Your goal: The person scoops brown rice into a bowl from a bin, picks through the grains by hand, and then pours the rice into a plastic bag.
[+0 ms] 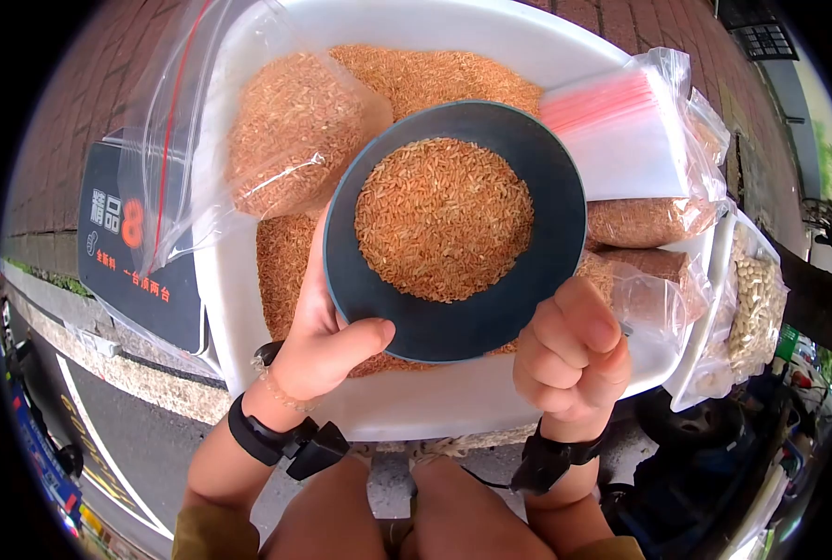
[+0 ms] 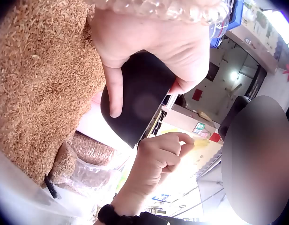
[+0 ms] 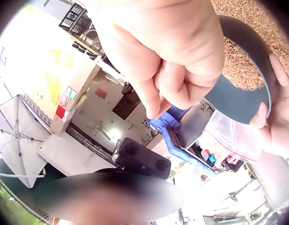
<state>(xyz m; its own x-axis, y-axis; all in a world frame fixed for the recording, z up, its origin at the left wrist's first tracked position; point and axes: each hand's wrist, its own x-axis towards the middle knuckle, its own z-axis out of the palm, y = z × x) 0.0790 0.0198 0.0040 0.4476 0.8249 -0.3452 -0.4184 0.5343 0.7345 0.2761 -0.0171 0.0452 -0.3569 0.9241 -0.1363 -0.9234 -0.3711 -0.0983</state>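
A dark blue-grey bowl [image 1: 435,331] holds reddish-brown grain [image 1: 444,219] above a white tub. My left hand [image 1: 318,345] grips its lower left side, thumb over the rim; in the left wrist view that hand [image 2: 154,37] spans the bowl's dark outside [image 2: 139,93]. Beside the bowl's lower right edge is my right hand [image 1: 573,355], raised with its fingers curled in. The right wrist view shows this hand [image 3: 172,51] with thumb and fingers bent together and nothing visible between them.
Loose grain [image 1: 435,75] lies in the white tub [image 1: 369,415]. A clear bag of grain [image 1: 290,131] rests at the left, near a dark box-like thing [image 1: 141,252]. Red-striped plastic bags [image 1: 621,140], filled bags [image 1: 649,219] and a bag of pale pieces [image 1: 757,299] are at the right.
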